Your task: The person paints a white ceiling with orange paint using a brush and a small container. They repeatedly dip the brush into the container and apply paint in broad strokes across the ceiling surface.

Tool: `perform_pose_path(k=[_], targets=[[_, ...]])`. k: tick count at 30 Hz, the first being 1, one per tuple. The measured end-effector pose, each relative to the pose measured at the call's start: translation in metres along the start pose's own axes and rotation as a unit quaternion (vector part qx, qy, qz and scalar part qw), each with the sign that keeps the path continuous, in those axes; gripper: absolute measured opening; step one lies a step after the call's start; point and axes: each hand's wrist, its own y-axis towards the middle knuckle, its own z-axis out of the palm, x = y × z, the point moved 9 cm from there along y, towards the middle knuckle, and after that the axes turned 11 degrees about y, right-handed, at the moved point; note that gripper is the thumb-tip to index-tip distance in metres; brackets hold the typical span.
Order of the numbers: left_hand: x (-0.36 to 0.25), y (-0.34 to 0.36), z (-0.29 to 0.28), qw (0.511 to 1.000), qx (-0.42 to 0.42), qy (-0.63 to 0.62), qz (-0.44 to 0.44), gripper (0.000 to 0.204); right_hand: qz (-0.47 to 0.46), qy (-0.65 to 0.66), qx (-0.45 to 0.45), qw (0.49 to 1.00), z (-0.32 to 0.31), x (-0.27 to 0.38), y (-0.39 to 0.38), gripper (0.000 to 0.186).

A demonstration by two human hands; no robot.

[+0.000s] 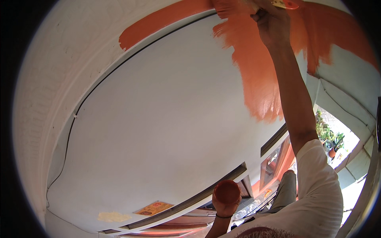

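Raised high at the top right, my right hand [274, 27] is closed around a paintbrush. Its handle [283, 4] shows yellowish with a red end, while the bristles are blurred at the upper edge of the view. Behind that hand, fresh orange paint [256, 79] covers part of the pale wall [158, 111], with ragged streaks along its left and lower sides. Low in the view, my left hand [224, 208] grips a small round paint pot [227, 191] from beneath. The pot's inside looks reddish orange; its paint level is unclear.
A black cable [75, 107] runs along the wall's upper and left edge. Dark narrow ledges [190, 200] and an orange-framed window [274, 162] lie below. A small printed sheet [154, 208] is on the wall. Potted plants [332, 139] stand outside at right.
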Motion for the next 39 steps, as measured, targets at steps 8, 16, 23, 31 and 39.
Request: perform_pose_path(k=[8,16,23,31,39], targets=[[0.004,0.007,0.001,1.0,0.023,0.009,-0.019,0.088,-0.024,-0.023,-0.007,0.999,-0.005,0.002,0.011,0.011],[0.005,0.01,0.001,1.0,0.015,0.01,-0.021,0.087,-0.049,-0.056,-0.022,0.997,-0.02,0.008,0.02,0.01],[0.008,0.012,0.004,0.999,0.021,0.015,-0.026,0.088,-0.062,-0.084,-0.036,0.994,-0.033,0.015,0.025,0.009],[0.008,0.011,0.006,0.999,0.021,0.032,-0.023,0.088,-0.061,-0.106,-0.044,0.992,-0.036,0.025,0.031,0.011],[0.008,0.012,0.004,0.999,0.011,0.045,-0.018,0.086,-0.127,-0.151,-0.052,0.979,-0.067,0.048,0.042,0.01]])
